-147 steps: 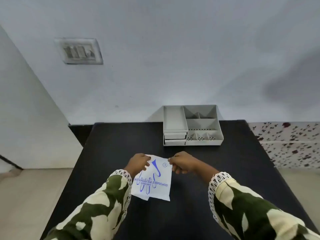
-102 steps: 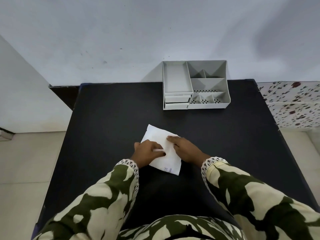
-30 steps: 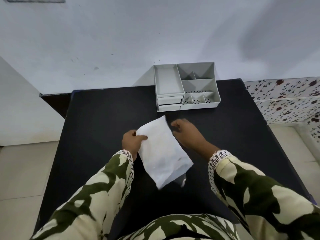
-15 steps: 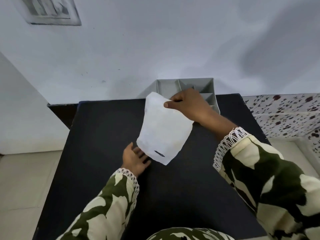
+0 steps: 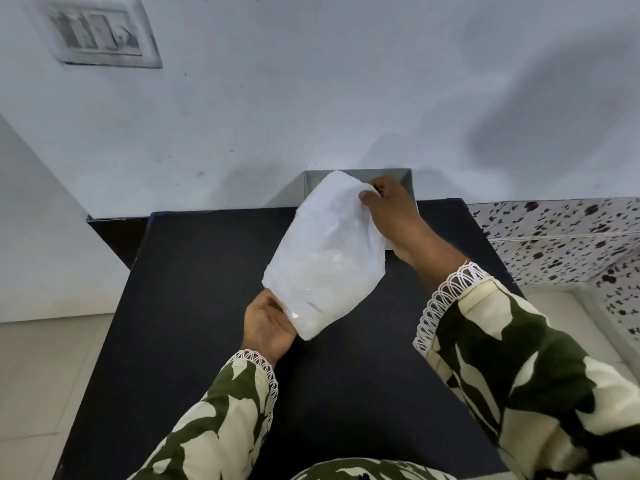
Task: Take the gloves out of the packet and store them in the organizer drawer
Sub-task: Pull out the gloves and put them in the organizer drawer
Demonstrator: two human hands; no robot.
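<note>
At the near edge of the black bench (image 5: 194,306), two sleeves (image 5: 221,420) in an olive and cream pattern with white lace cuffs reach forward over the dark surface. The left hand (image 5: 268,325) is cupped palm-up under the lower corner of the white packet (image 5: 327,252), its fingers curled loosely against the plastic. The packet hangs slanted above the middle of the bench, its plain side to the camera; the gloves inside cannot be made out. The right hand (image 5: 389,211) pinches the packet's upper corner between thumb and fingers, closed on it. Behind them, at the far edge of the bench against the white wall, the grey organizer (image 5: 403,174) is mostly hidden. A switch plate (image 5: 100,34) sits high on the wall at left.
</note>
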